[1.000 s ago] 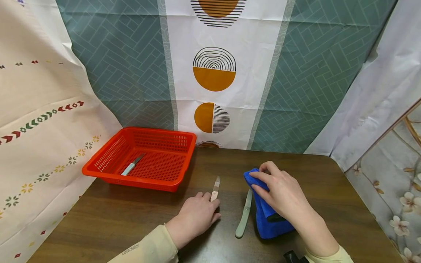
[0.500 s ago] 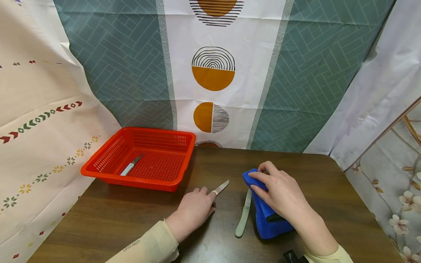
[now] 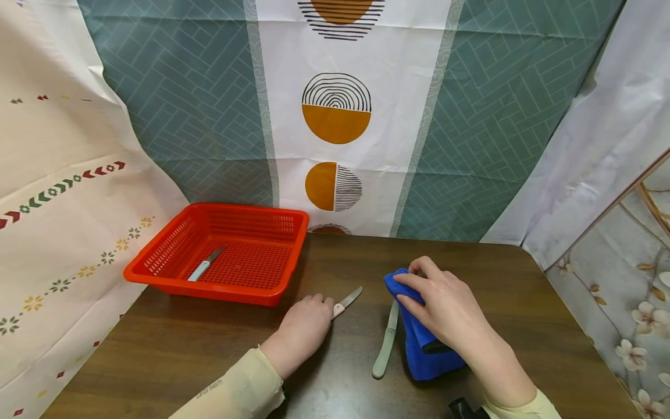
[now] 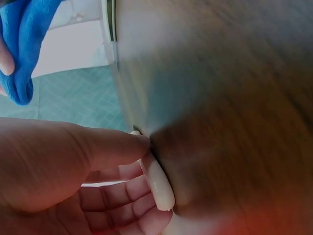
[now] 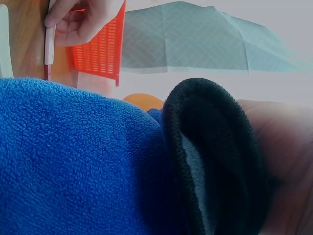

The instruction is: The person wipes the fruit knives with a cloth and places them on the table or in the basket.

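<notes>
My left hand (image 3: 306, 326) pinches the pale handle of a small knife (image 3: 345, 302) low at the tabletop, the blade pointing away to the right. In the left wrist view, thumb and fingers lie around that pale handle (image 4: 157, 183). My right hand (image 3: 445, 299) grips a folded blue cloth (image 3: 429, 361) between thumb and fingers; its dark underside shows in the right wrist view. Just left of the cloth lies a green-handled knife (image 3: 384, 349), its blade tip by the cloth's edge. Another knife with a white handle (image 3: 200, 270) lies inside the red basket (image 3: 209, 293).
The basket stands at the back left of the brown wooden table (image 3: 335, 262). A patterned curtain (image 3: 337, 145) hangs behind the table, with more cloth at both sides. A small black object (image 3: 462, 408) sits by the right wrist at the bottom edge.
The pale-handled knife's blade has swung from pointing away to pointing rightward as my left hand turned it. My left hand shifted slightly left. The right hand and cloth stay nearly still.
</notes>
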Demonstrator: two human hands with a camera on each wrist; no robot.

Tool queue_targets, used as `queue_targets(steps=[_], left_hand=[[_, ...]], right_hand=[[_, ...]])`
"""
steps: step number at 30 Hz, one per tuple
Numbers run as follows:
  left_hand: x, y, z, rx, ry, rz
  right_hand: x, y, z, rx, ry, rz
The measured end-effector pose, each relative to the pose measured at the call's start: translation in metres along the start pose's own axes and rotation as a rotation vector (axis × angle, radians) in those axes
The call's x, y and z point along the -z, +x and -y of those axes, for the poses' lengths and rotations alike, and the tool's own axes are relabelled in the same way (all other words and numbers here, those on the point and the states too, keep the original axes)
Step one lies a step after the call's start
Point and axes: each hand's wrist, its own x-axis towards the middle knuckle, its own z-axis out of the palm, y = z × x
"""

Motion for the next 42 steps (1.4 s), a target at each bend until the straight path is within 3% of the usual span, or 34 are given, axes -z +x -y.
queue_targets(steps=[8, 17, 22, 32, 38, 42], left_hand=[[0.002, 0.003, 0.002, 0.025, -0.014, 0.032], [0.004, 0.002, 0.004, 0.044, -0.063, 0.007], [0.012, 0.003, 0.006, 0.039, -0.036, -0.015], [0.015, 0.0, 0.007, 0.001, -0.08, -0.118], [0.023, -0.002, 0.011, -0.007, -0.109, -0.275], [0.035, -0.002, 0.013, -0.021, -0.106, -0.311]], right_hand=[[0.0, 0.002, 0.002, -0.001, -0.005, 0.001], [0.0, 0.002, 0.003, 0.005, -0.007, -0.003], [-0.001, 0.004, 0.005, -0.008, 0.006, -0.005], [-0.003, 0.007, 0.012, -0.02, 0.02, -0.004], [-0.001, 0.009, 0.014, -0.028, 0.02, -0.007], [0.002, 0.012, 0.015, -0.033, 0.025, -0.013]])
